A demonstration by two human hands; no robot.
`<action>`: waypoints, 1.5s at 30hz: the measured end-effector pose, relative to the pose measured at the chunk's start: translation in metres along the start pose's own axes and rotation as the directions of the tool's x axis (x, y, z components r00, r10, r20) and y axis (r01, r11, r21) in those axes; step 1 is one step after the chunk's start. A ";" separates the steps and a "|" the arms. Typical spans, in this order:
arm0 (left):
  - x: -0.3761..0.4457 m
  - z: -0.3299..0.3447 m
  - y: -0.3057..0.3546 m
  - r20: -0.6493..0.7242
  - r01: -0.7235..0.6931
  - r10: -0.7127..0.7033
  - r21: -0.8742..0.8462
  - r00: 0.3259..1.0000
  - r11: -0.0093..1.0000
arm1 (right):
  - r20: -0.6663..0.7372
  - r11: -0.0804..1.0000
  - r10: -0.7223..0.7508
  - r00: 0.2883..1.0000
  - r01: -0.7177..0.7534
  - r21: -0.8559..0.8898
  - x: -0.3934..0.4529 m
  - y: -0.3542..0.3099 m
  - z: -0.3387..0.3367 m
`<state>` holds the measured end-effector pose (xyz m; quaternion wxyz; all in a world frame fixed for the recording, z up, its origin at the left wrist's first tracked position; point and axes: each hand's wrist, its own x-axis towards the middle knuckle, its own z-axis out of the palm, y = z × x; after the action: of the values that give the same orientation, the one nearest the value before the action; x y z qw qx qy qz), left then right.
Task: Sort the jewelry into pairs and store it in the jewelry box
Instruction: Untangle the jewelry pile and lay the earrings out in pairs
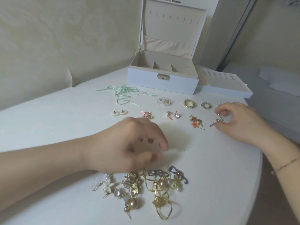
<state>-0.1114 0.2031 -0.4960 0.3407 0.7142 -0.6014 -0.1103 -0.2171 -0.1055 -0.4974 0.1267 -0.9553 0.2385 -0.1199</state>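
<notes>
Hovering over the tangled jewelry pile (146, 187), the left hand (129, 143) has fingers loosely curled, apart, holding nothing. The right hand (238, 120) pinches a small silver earring (216, 121). Three rings and five sorted pairs line the bench (48, 127) before one open jewelry box (162, 82).

**Hidden and unclear regions**

Left hand (129, 146): fingertips motion-blurred, and the hand covers the top of the pile (146, 185). Right hand (240, 122): small silver piece (216, 121) too small to identify; a ring (220, 104) half hidden behind its fingers. Box (162, 82): lid top cut off by the frame. Table (48, 111): near edge cropped.
</notes>
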 end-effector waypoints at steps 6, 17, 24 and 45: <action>-0.001 0.004 0.005 0.122 -0.103 0.093 0.080 0.988 0.991 | -0.007 0.995 -0.103 0.995 0.103 0.002 -0.002 0.001 0.002; -0.002 0.007 0.005 0.136 -0.088 0.075 0.087 0.988 0.992 | -0.093 0.986 -0.154 0.984 0.159 0.049 -0.009 0.002 0.004; 0.000 0.005 0.003 0.044 -0.043 0.042 0.023 0.998 0.999 | -0.148 0.983 -0.185 0.971 0.182 -0.033 -0.017 0.000 0.001; 0.003 0.007 -0.006 -0.117 0.063 -0.077 -0.124 0.990 0.990 | 0.404 0.836 -0.547 0.734 0.456 0.304 -0.085 -0.078 -0.004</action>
<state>-0.1098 0.1984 -0.5042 0.4149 0.7185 -0.5464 -0.1146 -0.2579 0.0015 -0.4843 0.2315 -0.9673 -0.0798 0.0664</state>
